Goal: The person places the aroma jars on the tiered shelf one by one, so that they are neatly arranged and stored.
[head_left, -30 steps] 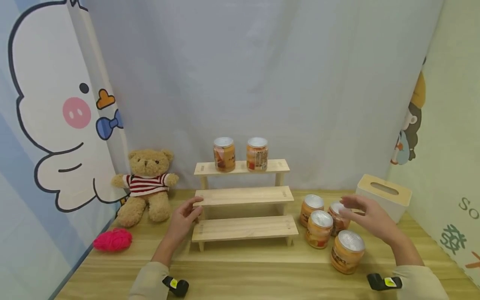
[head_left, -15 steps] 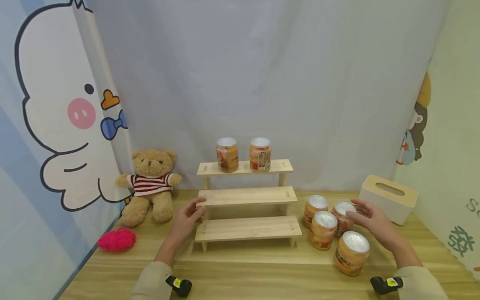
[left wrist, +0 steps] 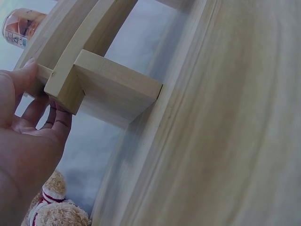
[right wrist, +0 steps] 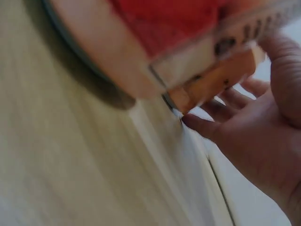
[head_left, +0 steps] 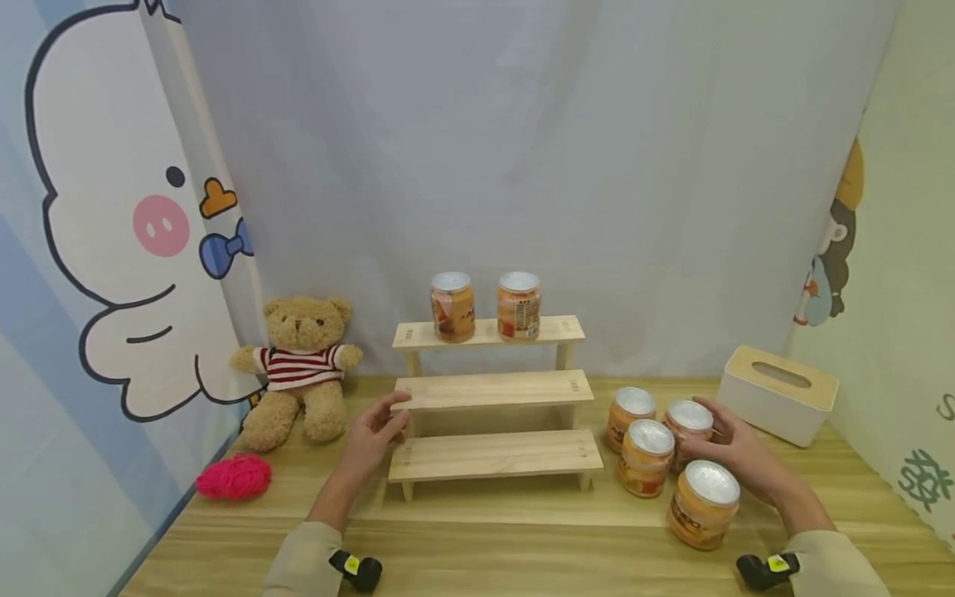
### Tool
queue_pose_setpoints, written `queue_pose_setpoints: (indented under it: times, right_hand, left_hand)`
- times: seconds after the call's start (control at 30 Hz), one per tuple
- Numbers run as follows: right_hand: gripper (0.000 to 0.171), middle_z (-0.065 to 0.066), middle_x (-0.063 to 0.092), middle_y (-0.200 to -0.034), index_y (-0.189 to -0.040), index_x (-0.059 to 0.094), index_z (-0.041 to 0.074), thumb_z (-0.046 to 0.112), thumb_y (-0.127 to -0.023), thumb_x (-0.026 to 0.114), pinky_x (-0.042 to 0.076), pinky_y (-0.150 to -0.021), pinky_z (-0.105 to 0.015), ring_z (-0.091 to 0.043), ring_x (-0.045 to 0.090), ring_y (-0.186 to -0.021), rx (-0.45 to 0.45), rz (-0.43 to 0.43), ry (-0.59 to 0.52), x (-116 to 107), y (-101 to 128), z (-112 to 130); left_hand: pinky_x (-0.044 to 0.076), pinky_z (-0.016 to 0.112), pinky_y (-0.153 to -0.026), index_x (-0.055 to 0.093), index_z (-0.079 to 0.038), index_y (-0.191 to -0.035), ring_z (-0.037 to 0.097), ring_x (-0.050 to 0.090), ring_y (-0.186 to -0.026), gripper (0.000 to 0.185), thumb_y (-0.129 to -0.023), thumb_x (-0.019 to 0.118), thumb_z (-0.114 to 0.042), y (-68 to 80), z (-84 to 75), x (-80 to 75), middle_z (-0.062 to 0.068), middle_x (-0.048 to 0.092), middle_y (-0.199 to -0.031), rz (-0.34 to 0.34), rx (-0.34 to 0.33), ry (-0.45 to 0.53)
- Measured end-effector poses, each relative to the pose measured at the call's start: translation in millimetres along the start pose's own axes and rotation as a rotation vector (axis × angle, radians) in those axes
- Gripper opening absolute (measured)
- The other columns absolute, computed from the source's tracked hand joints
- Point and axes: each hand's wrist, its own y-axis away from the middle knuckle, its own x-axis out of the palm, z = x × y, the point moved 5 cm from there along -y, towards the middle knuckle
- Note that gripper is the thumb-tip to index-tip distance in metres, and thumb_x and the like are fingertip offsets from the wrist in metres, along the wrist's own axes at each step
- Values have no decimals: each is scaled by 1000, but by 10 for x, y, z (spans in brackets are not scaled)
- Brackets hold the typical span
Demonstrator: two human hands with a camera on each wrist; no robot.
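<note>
Around rear jar (head_left: pixel 688 421), right hand (head_left: pixel 734 454).

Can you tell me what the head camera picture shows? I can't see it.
A person's right hand reaches around a jar among four jars beside a wooden step shelf. Their left hand rests on the shelf's left end.

My right wrist view is a blurry mess, the jar (right wrist: pixel 155 42) cut off at 12 o'clock, and my right hand (head_left: pixel 734 452) hides the back jar's (head_left: pixel 690 419) side.
</note>
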Motion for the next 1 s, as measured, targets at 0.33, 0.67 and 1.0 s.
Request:
queue_pose_setpoints:
  times: [0.33, 0.67, 1.0]
  right_hand:
    - [39, 5, 67, -108, -135, 47, 3, 3, -99, 60, 58, -77, -32, -13, 68, -92, -109, -85, -37, -76, 63, 79]
    - [46, 2, 57, -121, -139, 43, 15, -9, -100, 46, 56, -75, -27, -10, 59, -103, -348, -130, -318, -173, 142, 766]
    - [44, -5, 55, -125, -139, 43, 9, -11, -99, 43, 51, -88, -27, -15, 56, -110, -416, -26, -340, 367, 265, 1595]
  left_hand:
    - [54, 30, -74, 58, 0, -134, 16, 57, -84, 36, -101, 62, -16, -11, -50, 14, 11, 60, -101, 15, 17, -18]
    - [54, 30, -76, 58, 1, -134, 17, 59, -86, 36, -101, 62, -14, 2, -26, 1, 15, 60, -103, 11, -4, -8]
    - [55, 29, -76, 59, -1, -134, 18, 58, -89, 36, -101, 63, -14, 4, -7, 6, 20, 59, -108, 6, -14, -6]
